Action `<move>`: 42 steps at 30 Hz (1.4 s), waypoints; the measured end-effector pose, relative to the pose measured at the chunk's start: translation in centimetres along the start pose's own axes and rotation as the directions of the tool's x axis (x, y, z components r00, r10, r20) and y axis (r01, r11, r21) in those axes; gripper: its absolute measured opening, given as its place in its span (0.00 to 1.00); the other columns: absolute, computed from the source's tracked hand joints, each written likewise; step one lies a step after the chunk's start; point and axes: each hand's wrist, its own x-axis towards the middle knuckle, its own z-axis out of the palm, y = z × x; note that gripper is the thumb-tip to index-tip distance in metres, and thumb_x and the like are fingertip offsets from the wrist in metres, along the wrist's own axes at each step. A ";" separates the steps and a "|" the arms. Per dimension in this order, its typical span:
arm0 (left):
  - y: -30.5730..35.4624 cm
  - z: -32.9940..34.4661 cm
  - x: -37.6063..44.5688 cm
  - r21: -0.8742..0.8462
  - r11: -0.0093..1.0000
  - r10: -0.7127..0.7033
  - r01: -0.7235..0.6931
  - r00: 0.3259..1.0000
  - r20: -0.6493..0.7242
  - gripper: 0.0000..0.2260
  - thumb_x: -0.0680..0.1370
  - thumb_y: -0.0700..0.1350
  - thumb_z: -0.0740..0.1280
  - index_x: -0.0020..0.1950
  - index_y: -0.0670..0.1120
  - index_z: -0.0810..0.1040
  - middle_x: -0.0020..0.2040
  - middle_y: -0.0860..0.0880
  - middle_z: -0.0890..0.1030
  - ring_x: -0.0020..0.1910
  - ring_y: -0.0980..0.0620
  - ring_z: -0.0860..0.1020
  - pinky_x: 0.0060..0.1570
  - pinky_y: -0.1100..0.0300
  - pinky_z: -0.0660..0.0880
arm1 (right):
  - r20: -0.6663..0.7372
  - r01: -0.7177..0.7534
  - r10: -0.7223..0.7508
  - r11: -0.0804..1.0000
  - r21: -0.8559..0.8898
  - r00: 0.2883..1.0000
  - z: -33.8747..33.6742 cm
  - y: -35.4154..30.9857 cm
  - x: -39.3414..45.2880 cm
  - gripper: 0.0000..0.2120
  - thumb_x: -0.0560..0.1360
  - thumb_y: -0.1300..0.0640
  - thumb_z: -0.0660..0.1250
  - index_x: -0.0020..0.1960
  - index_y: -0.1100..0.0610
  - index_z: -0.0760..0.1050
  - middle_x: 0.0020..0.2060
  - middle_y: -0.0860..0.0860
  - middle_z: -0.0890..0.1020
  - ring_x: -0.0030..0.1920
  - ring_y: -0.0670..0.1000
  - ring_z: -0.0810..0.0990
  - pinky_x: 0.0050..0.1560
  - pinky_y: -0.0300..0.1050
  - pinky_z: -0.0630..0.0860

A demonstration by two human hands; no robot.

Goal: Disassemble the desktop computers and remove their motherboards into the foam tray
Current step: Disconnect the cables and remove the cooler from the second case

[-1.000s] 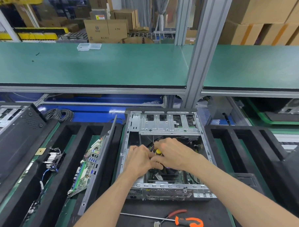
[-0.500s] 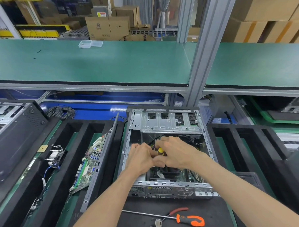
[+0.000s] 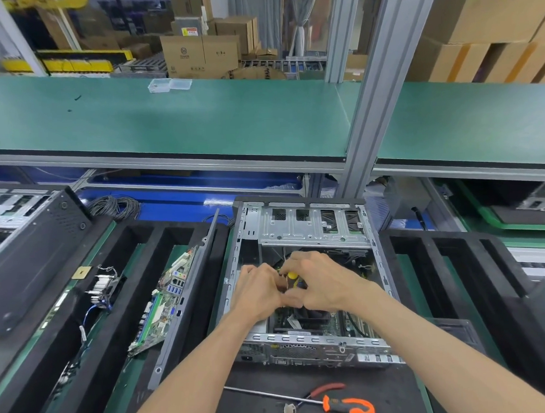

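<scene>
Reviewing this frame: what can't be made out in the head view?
- Yellow-handled tool: only the handle top shows; the left hand and right hand hide its shaft and tip.
- What the tool is working on inside the open computer case: covered by both hands.
- Motherboard in the case: mostly hidden by hands and forearms.
- Pliers in front of the case: jaws cut off by the bottom edge.

Centre frame: both hands, left hand point(image 3: 258, 292) and right hand point(image 3: 323, 280), meet inside open computer case point(image 3: 312, 226), fingers curled on a yellow-tipped tool point(image 3: 292, 275).
</scene>
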 end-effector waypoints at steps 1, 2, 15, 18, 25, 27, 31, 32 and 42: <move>0.0 0.0 0.1 0.005 1.000 -0.003 0.003 1.000 -0.006 0.20 0.57 0.75 0.63 0.23 0.59 0.75 0.30 0.57 0.74 0.42 0.54 0.72 0.54 0.55 0.65 | -0.026 -0.026 0.025 0.999 -0.040 0.999 0.2 0.1 0.2 0.17 0.75 0.43 0.63 0.53 0.56 0.77 0.46 0.51 0.77 0.44 0.55 0.77 0.46 0.51 0.75; -0.1 0.1 0.2 0.019 1.000 0.002 -0.002 1.000 -0.005 0.18 0.56 0.77 0.64 0.25 0.64 0.77 0.32 0.59 0.76 0.43 0.56 0.72 0.54 0.55 0.64 | -0.049 -0.043 0.039 0.997 -0.071 0.998 0.4 0.1 0.3 0.16 0.78 0.45 0.64 0.52 0.58 0.77 0.46 0.52 0.78 0.45 0.56 0.77 0.46 0.51 0.75; -0.6 0.5 0.0 -0.030 0.999 0.038 -0.039 0.998 -0.056 0.18 0.63 0.68 0.68 0.25 0.55 0.75 0.28 0.59 0.74 0.41 0.58 0.72 0.54 0.55 0.65 | -0.008 0.094 -0.093 0.996 0.007 0.996 1.1 0.3 -0.1 0.09 0.76 0.52 0.67 0.53 0.56 0.79 0.47 0.50 0.77 0.46 0.54 0.76 0.49 0.51 0.75; -0.4 0.4 0.1 -0.025 0.999 0.029 -0.031 0.996 -0.084 0.17 0.62 0.71 0.65 0.30 0.58 0.80 0.28 0.58 0.74 0.40 0.58 0.71 0.51 0.55 0.62 | -0.081 -0.043 0.025 0.972 -0.231 0.996 1.8 0.7 0.3 0.20 0.81 0.41 0.60 0.57 0.58 0.72 0.50 0.54 0.77 0.46 0.58 0.78 0.41 0.49 0.70; -0.8 0.5 0.0 0.000 0.996 0.084 -0.084 0.996 -0.015 0.13 0.65 0.60 0.75 0.27 0.64 0.72 0.35 0.66 0.75 0.50 0.77 0.64 0.54 0.56 0.59 | 0.021 0.111 -0.109 0.983 -0.147 0.994 2.1 0.5 0.5 0.03 0.77 0.61 0.65 0.51 0.57 0.75 0.46 0.50 0.74 0.45 0.54 0.75 0.42 0.47 0.68; -0.9 0.5 0.0 0.000 0.997 0.076 -0.076 0.997 0.002 0.13 0.65 0.61 0.74 0.26 0.60 0.74 0.37 0.65 0.78 0.52 0.79 0.61 0.53 0.57 0.57 | 0.040 0.133 -0.131 0.989 -0.067 0.991 1.8 0.4 0.3 0.04 0.74 0.64 0.66 0.47 0.56 0.74 0.45 0.48 0.72 0.45 0.53 0.73 0.42 0.45 0.66; -0.7 0.8 0.1 0.060 0.997 0.048 -0.048 0.999 -0.009 0.14 0.65 0.64 0.68 0.33 0.55 0.81 0.37 0.60 0.80 0.49 0.64 0.69 0.57 0.56 0.61 | -0.004 0.059 -0.060 0.986 -0.156 0.998 2.1 0.8 0.1 0.13 0.79 0.46 0.61 0.53 0.55 0.68 0.46 0.53 0.76 0.43 0.58 0.77 0.38 0.49 0.69; -0.6 0.8 0.1 0.082 0.995 0.059 -0.058 0.998 -0.017 0.13 0.66 0.64 0.68 0.34 0.56 0.83 0.36 0.60 0.80 0.49 0.63 0.70 0.56 0.56 0.61 | -0.027 -0.001 -0.005 0.972 -0.233 1.000 2.4 0.9 0.2 0.18 0.80 0.42 0.58 0.56 0.56 0.67 0.45 0.55 0.78 0.42 0.60 0.78 0.36 0.50 0.67; -1.0 0.0 -0.4 -0.314 0.948 -0.075 0.051 0.995 -0.065 0.24 0.69 0.30 0.62 0.49 0.57 0.86 0.55 0.59 0.75 0.57 0.56 0.76 0.54 0.55 0.77 | 0.164 0.044 -0.021 0.989 -0.140 0.986 2.9 0.5 1.3 0.13 0.72 0.66 0.64 0.54 0.56 0.71 0.52 0.54 0.75 0.41 0.55 0.74 0.39 0.49 0.72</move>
